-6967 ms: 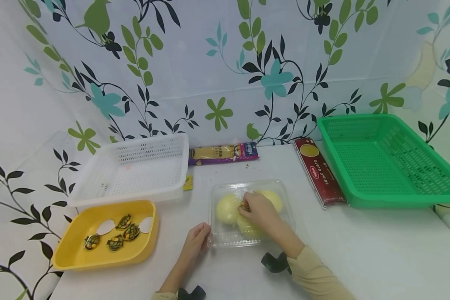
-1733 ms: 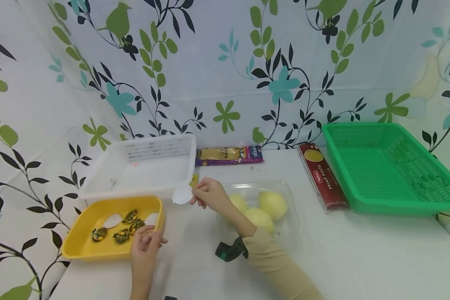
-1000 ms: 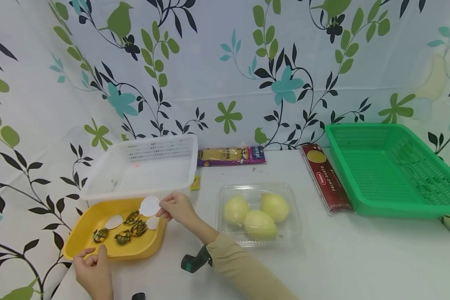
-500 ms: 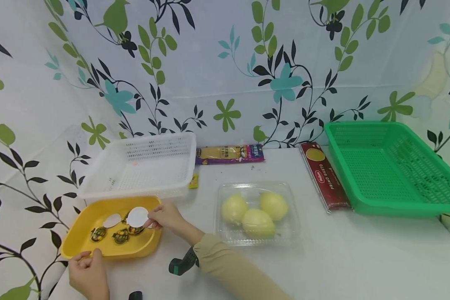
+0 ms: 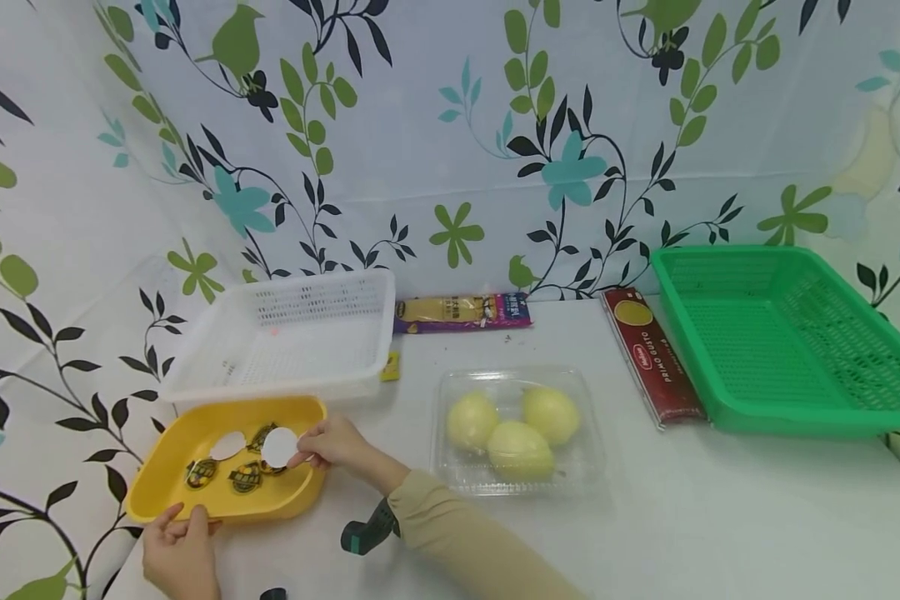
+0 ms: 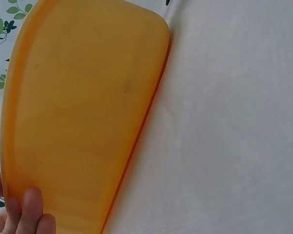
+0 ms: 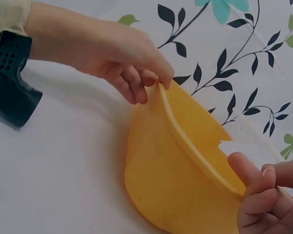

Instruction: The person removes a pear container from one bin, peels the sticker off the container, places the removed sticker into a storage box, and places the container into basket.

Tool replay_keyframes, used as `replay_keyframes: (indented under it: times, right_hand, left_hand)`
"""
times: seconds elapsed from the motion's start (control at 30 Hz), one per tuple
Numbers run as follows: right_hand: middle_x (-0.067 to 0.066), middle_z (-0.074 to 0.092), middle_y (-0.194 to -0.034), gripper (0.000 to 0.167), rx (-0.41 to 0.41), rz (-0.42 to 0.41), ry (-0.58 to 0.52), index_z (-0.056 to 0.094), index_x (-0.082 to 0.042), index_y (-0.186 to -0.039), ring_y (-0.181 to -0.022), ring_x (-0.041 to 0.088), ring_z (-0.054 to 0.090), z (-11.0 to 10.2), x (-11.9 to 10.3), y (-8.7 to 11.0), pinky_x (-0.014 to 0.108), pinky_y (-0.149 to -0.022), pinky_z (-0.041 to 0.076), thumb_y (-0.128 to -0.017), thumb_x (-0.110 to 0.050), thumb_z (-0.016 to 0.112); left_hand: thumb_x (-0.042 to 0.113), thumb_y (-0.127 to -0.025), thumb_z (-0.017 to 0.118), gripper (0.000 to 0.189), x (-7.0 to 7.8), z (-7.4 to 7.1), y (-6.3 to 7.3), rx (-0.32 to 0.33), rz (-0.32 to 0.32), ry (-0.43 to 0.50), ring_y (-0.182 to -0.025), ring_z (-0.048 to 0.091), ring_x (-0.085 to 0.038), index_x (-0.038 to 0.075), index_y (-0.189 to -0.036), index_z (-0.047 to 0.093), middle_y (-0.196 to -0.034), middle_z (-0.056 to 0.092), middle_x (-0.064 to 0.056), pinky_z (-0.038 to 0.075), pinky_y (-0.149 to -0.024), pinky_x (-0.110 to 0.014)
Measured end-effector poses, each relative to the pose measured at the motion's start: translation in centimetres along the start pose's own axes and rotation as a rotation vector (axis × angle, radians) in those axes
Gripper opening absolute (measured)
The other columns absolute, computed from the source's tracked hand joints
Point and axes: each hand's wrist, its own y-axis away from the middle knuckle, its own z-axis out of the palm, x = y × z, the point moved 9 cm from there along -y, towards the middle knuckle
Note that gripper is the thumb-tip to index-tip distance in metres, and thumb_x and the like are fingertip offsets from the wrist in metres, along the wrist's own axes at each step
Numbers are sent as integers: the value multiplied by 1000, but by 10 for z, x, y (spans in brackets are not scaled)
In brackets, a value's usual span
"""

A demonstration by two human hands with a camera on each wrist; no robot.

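Observation:
At the front left stands a yellow basin with several round dark-and-yellow patterned labels and a white disc inside. My left hand grips its front rim, thumb on top and fingers against the outer wall, as the left wrist view shows of the basin wall and the fingers. Over the basin's right side, my right hand pinches a thin white paper disc between thumb and finger. The right wrist view shows the disc's edge just beyond the fingers.
A clear lidded box with yellow-green round fruits sits mid-table. Behind are a white basket, a small yellow packet and a purple-yellow noodle packet. A red packet lies beside a green basket.
From the clear box, both hands have moved left to the basin. My left hand has taken hold of its rim; my right has carried the white disc over it and lowered it slightly.

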Motion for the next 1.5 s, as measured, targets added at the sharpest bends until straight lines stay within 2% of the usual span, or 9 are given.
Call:
replay_keyframes:
  times: [0.23, 0.5, 0.7, 0.87, 1.0, 1.13, 1.3, 1.37, 1.5]
  right_hand:
    - [3, 65, -62, 18, 1, -37, 87, 67, -1, -72, -36, 7, 39, -3, -2, 0, 19, -37, 36, -85, -8, 57]
    - [2, 65, -64, 14, 15, -16, 32, 66, 2, -86, -37, 9, 41, -1, -1, 5, 20, -38, 38, -86, -9, 58]
    - [5, 66, -66, 11, 45, -32, -77, 61, 1, -91, -37, 9, 41, -8, -2, 4, 22, -38, 40, -86, -7, 56]
    - [6, 65, -67, 8, 47, -68, -163, 57, -2, -91, -40, 11, 42, -21, -12, 11, 21, -39, 39, -86, -8, 54]
    - [7, 66, -70, 12, 21, -98, -190, 56, 0, -96, -42, 11, 42, -34, -23, 22, 18, -39, 37, -88, -9, 53]
    - [8, 66, -72, 16, 15, -117, -208, 56, 2, -99, -41, 11, 40, -46, -31, 31, 18, -39, 37, -87, -8, 54]
    - [5, 66, -72, 16, -6, -149, -204, 58, 0, -98, -42, 10, 40, -51, -40, 42, 18, -41, 38, -84, -9, 58]
    - [4, 66, -72, 15, -12, -159, -196, 58, -3, -97, -42, 11, 40, -53, -43, 46, 18, -41, 38, -84, -10, 59]
    - [5, 66, -75, 17, -22, -187, -192, 57, -2, -99, -44, 11, 40, -63, -51, 56, 18, -42, 38, -84, -11, 58]
  left_hand:
    - [11, -83, 55, 16, -24, 7, -20, -33, 17, 120, -40, 53, 0, 20, -94, 48, -55, 52, 8, 40, -37, -13]
    - [18, -85, 55, 17, -43, 9, -31, -20, 5, 35, -44, 53, 0, 20, -100, 48, -59, 53, 7, 43, -43, -12]
    - [17, -84, 55, 15, -27, 7, -24, -16, 28, 8, -38, 48, 0, 21, -96, 48, -55, 50, 8, 38, -38, -13]
    - [17, -86, 52, 11, 9, 1, 7, -43, 4, -45, -34, 38, -5, 24, -92, 45, -49, 47, 10, 29, -32, -21]
    - [25, -87, 52, 5, 3, 2, 6, -42, -2, -7, -30, 37, -8, 24, -92, 48, -46, 48, 9, 27, -29, -23]
    - [34, -88, 51, 19, -15, 2, -10, 23, 69, -26, -29, 39, -7, 18, -97, 54, -48, 49, 9, 27, -29, -20]
    - [37, -87, 52, 27, -15, 3, -23, 89, 230, -39, -32, 41, -6, 16, -102, 59, -51, 51, 3, 29, -30, -18]
    - [36, -86, 54, 24, -5, 7, -20, 90, 325, -36, -33, 41, -5, 18, -102, 60, -52, 51, 3, 29, -30, -18]
    - [23, -86, 58, 19, 42, 18, 13, 25, 505, 62, -36, 38, -5, 10, -99, 62, -52, 51, -1, 25, -31, -19]
